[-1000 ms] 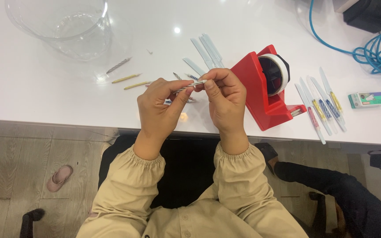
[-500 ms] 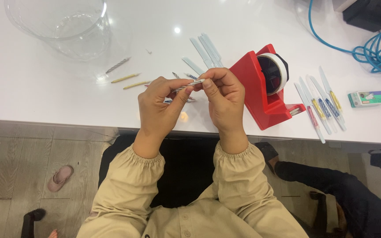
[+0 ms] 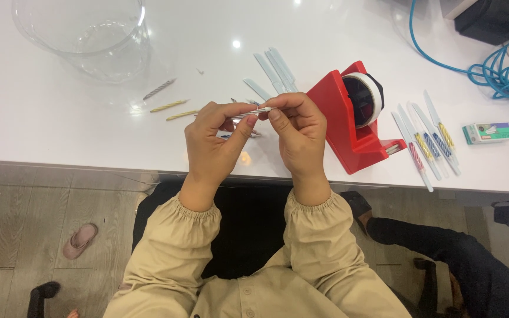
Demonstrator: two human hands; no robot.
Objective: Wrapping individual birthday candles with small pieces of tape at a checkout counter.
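Observation:
My left hand [image 3: 216, 138] and my right hand [image 3: 298, 132] meet above the front part of the white table [image 3: 60, 118]. Between their fingertips they pinch a thin striped white candle [image 3: 261, 110], held nearly level. Thumbs and forefingers of both hands close on it. A red tape dispenser [image 3: 351, 126] with a white tape roll stands just right of my right hand. Two yellow spiral candles [image 3: 169, 106] and a grey one [image 3: 159, 89] lie left of my left hand.
A clear glass bowl [image 3: 86, 35] stands at the back left. Several pale blue strips [image 3: 275, 70] lie behind my hands. Wrapped candles [image 3: 428, 141] lie right of the dispenser, then a small green box [image 3: 489, 132]. A blue cable [image 3: 490, 70] coils far right. Another person's dark leg [image 3: 443, 247] shows below.
Almost nothing differs. My fingers have shifted slightly on the striped candle; both hands stay in the same place above the table.

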